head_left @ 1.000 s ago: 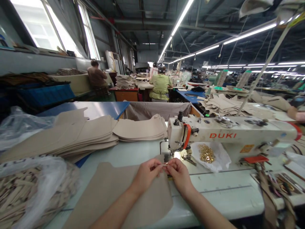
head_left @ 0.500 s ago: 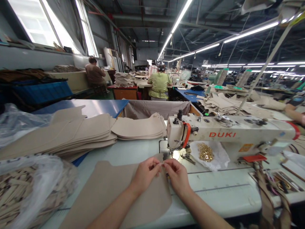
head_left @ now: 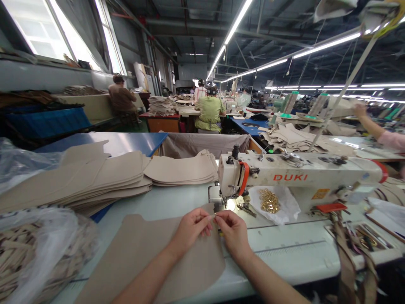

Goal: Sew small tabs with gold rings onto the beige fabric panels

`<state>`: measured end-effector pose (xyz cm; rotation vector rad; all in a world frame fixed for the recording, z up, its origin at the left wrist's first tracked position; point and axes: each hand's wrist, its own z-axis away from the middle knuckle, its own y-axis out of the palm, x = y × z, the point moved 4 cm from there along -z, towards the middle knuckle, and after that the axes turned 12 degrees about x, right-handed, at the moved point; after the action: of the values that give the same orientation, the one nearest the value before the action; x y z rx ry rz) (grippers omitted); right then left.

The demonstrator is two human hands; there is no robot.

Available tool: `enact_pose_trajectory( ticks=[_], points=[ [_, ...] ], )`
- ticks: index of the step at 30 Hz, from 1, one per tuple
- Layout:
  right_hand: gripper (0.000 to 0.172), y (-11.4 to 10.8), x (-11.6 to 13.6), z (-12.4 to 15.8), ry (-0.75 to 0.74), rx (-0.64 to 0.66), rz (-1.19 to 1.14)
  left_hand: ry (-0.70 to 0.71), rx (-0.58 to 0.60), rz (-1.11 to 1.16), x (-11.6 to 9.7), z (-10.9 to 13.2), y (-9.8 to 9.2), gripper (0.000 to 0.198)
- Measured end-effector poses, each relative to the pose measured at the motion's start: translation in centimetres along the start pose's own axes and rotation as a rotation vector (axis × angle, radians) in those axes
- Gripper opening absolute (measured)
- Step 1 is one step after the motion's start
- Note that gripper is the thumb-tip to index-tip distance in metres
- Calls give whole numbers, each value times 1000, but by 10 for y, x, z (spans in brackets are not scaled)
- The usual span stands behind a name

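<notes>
Left hand (head_left: 189, 230) and right hand (head_left: 233, 232) pinch a tiny piece (head_left: 214, 215) over the pale table (head_left: 294, 259). Bright windows (head_left: 39, 31) stand far left.

Orange lettering (head_left: 290, 177) on the sewing machine (head_left: 343, 169) reads "DUKI".

One head-worn view faces forward and down — close above the worktable (head_left: 177, 202).
</notes>
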<state>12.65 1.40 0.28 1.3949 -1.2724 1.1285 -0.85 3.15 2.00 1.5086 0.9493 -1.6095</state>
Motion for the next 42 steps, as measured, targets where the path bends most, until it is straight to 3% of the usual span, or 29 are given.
enact_pose_trajectory(
  ticks=[8,14,19,26,33,42],
  points=[
    [14,0,2,0,-40,-1,148,38,34,-88,0,2,4,24],
    [11,6,12,5,-96,111,279,78,41,-167,0,5,3,22],
    [12,-4,8,-5,11,194,87,30,67,-40,1,3,3,23],
    [28,-5,0,-20,210,487,-175,-43,161,44,2,-1,3,34],
    [29,-8,-4,-17,254,348,-356,-75,131,83,4,-4,0,42],
    [30,-6,-9,-13,221,386,-260,-130,161,53,-1,-5,1,25]
  ],
)
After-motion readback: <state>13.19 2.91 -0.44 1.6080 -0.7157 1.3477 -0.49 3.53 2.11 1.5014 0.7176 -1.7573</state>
